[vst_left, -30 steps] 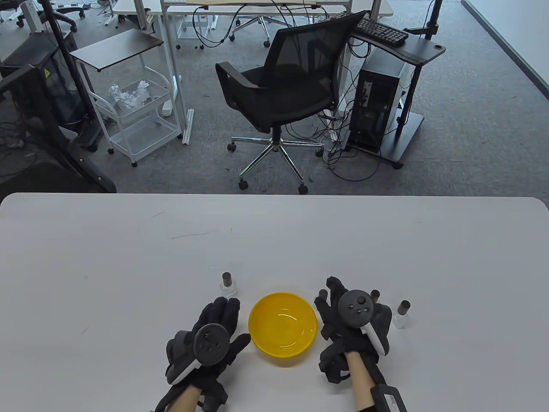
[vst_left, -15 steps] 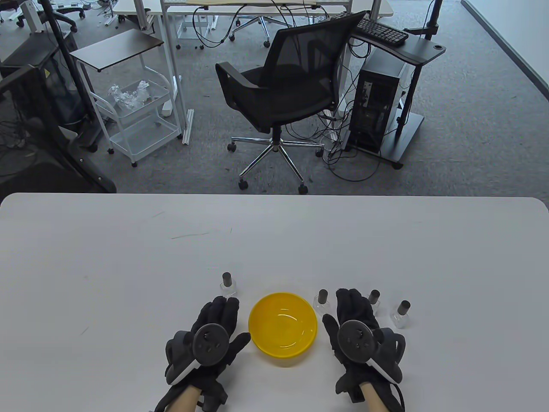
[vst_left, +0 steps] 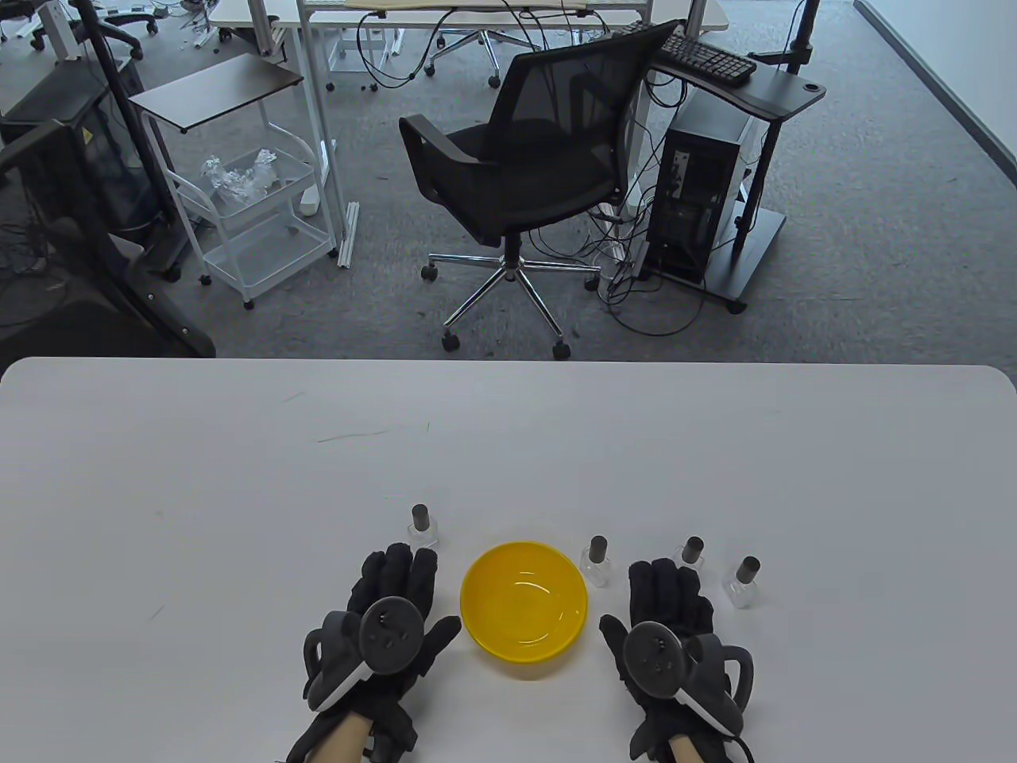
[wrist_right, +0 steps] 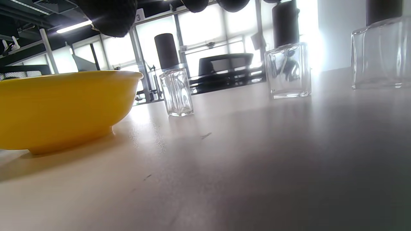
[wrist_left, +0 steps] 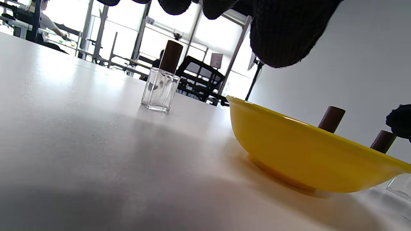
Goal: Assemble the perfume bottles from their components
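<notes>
Several small clear glass perfume bottles with dark caps stand upright on the white table [vst_left: 508, 445]. One bottle [vst_left: 423, 526] [wrist_left: 161, 83] is just beyond my left hand [vst_left: 397, 588]. Three more stand right of the yellow bowl [vst_left: 524, 608]: one bottle [vst_left: 597, 560] [wrist_right: 175, 80] beside the bowl, a second bottle [vst_left: 690, 554] [wrist_right: 288, 61] and a third bottle [vst_left: 742, 581] [wrist_right: 382, 48] further right. My right hand [vst_left: 667, 600] lies flat between them, fingers straight, holding nothing. My left hand also lies flat and holds nothing.
The yellow bowl [wrist_left: 308, 150] [wrist_right: 61, 109] sits between my hands and looks empty. Beyond the table's far edge stand a black office chair [vst_left: 532, 167], a white cart [vst_left: 246, 214] and a computer stand [vst_left: 715, 191].
My right hand drew back toward me from among the right-side bottles and settled flat on the table. My left hand stayed nearly still.
</notes>
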The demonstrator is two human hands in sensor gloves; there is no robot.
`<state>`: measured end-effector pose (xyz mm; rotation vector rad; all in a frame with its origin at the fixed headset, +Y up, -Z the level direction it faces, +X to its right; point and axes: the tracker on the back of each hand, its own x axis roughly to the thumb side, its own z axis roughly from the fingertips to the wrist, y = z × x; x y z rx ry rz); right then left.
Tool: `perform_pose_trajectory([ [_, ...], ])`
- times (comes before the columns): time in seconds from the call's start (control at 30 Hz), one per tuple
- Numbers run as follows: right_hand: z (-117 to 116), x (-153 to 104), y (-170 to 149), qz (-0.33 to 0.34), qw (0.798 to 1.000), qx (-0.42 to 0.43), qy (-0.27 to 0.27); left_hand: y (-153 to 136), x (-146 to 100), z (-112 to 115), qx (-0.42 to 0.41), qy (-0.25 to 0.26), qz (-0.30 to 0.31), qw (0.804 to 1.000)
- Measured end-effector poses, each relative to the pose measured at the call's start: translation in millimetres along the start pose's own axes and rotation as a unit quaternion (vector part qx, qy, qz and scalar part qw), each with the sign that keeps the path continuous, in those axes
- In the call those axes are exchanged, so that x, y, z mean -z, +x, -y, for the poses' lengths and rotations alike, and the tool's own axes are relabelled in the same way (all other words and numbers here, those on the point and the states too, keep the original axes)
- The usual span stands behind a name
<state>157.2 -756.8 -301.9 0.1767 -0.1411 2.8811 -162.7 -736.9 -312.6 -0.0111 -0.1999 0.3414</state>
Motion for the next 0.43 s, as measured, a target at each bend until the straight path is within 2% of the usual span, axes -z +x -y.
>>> perform_pose_trajectory([
  [0.43, -3.4, -1.1, -4.0, -0.007, 1.000, 0.002, 0.023, -1.8, 1.4, 5.0, 0.023, -0.022, -0.012, 0.999],
])
